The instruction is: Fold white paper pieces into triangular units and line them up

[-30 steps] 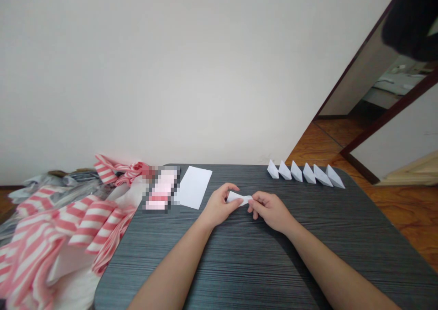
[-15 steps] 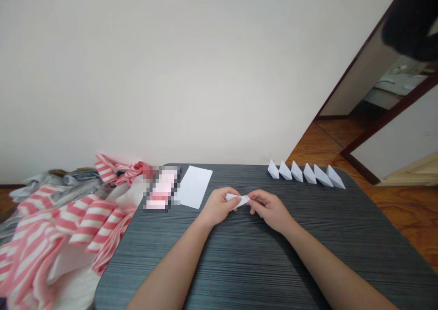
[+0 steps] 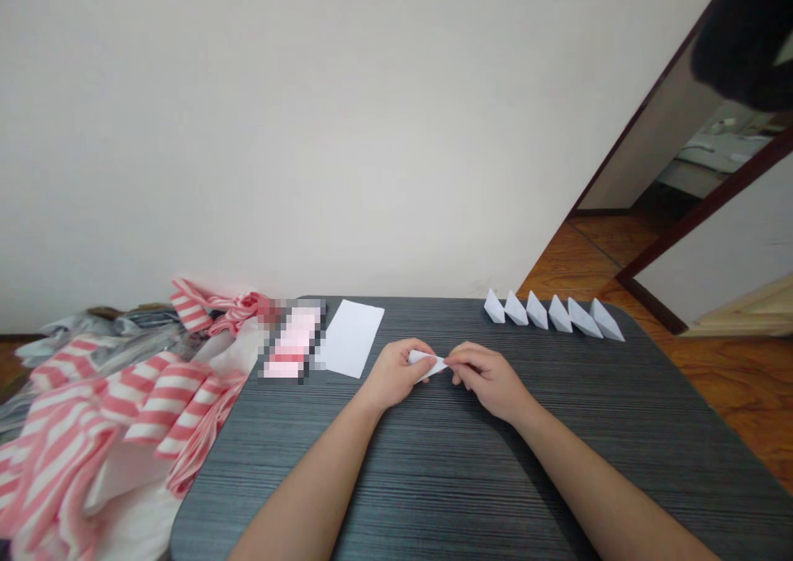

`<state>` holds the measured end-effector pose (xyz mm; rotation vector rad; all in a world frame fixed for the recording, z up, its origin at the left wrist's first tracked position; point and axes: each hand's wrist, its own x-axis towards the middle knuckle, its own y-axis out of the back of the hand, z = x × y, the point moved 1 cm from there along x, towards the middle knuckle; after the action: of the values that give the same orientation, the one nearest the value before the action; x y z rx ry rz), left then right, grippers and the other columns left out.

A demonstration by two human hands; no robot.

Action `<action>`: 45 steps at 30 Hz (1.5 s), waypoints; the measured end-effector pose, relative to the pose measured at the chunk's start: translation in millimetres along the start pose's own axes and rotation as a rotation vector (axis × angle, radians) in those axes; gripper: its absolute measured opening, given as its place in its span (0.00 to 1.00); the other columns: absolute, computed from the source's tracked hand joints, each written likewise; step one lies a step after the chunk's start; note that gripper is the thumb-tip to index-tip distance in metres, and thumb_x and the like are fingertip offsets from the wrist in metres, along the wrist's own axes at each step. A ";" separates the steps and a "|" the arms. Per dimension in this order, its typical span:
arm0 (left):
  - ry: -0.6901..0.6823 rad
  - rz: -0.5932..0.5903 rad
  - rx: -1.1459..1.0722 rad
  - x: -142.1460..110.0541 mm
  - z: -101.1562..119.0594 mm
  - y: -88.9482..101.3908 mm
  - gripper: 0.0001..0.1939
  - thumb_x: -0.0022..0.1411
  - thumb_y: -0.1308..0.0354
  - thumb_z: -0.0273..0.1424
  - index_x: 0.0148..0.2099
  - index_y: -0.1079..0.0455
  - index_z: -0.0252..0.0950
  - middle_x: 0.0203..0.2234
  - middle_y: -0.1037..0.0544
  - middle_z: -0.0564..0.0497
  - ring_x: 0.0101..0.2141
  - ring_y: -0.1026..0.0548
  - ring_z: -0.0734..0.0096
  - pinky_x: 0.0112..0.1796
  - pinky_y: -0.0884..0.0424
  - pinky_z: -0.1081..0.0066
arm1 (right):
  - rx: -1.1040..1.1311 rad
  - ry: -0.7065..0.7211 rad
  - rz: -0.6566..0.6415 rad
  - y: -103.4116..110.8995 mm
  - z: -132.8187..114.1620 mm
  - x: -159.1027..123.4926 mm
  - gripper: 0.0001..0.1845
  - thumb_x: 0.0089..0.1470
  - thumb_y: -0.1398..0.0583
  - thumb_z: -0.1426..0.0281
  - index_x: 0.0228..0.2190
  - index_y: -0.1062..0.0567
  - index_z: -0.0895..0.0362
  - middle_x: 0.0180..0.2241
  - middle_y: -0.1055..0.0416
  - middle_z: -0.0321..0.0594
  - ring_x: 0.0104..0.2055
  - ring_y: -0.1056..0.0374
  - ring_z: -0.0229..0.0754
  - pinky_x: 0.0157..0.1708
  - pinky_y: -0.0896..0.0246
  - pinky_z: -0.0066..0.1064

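Observation:
A small folded piece of white paper (image 3: 429,362) is pinched between both my hands just above the dark grey table (image 3: 434,462). My left hand (image 3: 396,374) grips its left end with closed fingers. My right hand (image 3: 486,379) pinches its right tip. A flat white paper sheet (image 3: 353,337) lies to the left of my hands. Several folded white paper triangles (image 3: 553,314) stand in a row along the table's far right edge.
Red and white striped cloth (image 3: 111,420) is heaped off the table's left side. A blurred pink object (image 3: 292,343) lies beside the flat sheet. A white wall stands behind the table, and a wooden floor with a doorway (image 3: 681,239) lies to the right.
My right hand's fingers have shifted slightly left along the folded paper, pressing its tip closer. The hands and paper otherwise stay in place.

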<state>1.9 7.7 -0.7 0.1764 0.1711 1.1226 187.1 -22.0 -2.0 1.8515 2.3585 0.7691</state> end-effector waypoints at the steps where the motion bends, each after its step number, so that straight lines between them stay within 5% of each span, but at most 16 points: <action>1: -0.001 0.002 0.001 0.0 0.9 0.3 0.13 0.56 0.47 0.38 0.36 0.30 0.33 0.21 0.27 0.51 0.23 0.30 0.75 0.25 0.37 0.76 | -0.013 0.007 -0.002 0.6 -0.7 0.0 0.11 0.57 0.47 0.70 0.34 0.24 0.55 0.29 0.32 0.39 0.28 0.34 0.37 0.29 0.37 0.30; 12: -0.010 0.029 0.060 0.4 0.0 0.5 0.13 0.55 0.45 0.39 0.33 0.29 0.33 0.21 0.27 0.51 0.23 0.30 0.74 0.26 0.37 0.76 | -0.104 0.096 -0.071 0.6 -5.1 -1.0 0.13 0.57 0.48 0.69 0.34 0.23 0.53 0.32 0.30 0.41 0.32 0.33 0.40 0.34 0.38 0.33; 18: -0.027 0.019 0.066 -0.2 -0.1 -0.2 0.13 0.56 0.46 0.39 0.33 0.29 0.33 0.20 0.27 0.52 0.23 0.30 0.74 0.25 0.38 0.76 | 0.023 -0.144 0.007 -2.0 1.0 -1.5 0.13 0.58 0.48 0.65 0.40 0.28 0.57 0.22 0.29 0.37 0.23 0.34 0.36 0.25 0.39 0.27; 25: -0.060 0.013 0.110 -0.6 0.2 0.3 0.12 0.56 0.47 0.38 0.33 0.29 0.34 0.22 0.26 0.51 0.24 0.31 0.75 0.25 0.39 0.76 | -0.111 -0.179 -0.091 -5.9 -1.8 1.5 0.15 0.57 0.48 0.68 0.23 0.28 0.57 0.16 0.33 0.33 0.19 0.36 0.35 0.25 0.43 0.26; 45: -0.062 -0.030 0.168 -0.4 -0.1 -0.3 0.12 0.55 0.46 0.37 0.35 0.28 0.33 0.23 0.26 0.52 0.24 0.31 0.75 0.25 0.40 0.77 | -0.184 -0.135 -0.075 -6.0 -4.2 1.8 0.10 0.55 0.47 0.71 0.24 0.32 0.57 0.18 0.35 0.32 0.21 0.38 0.34 0.24 0.46 0.25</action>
<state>2.0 7.2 -0.9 0.3565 0.2117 1.0712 179.8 -22.8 -0.2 1.6769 2.1810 0.7960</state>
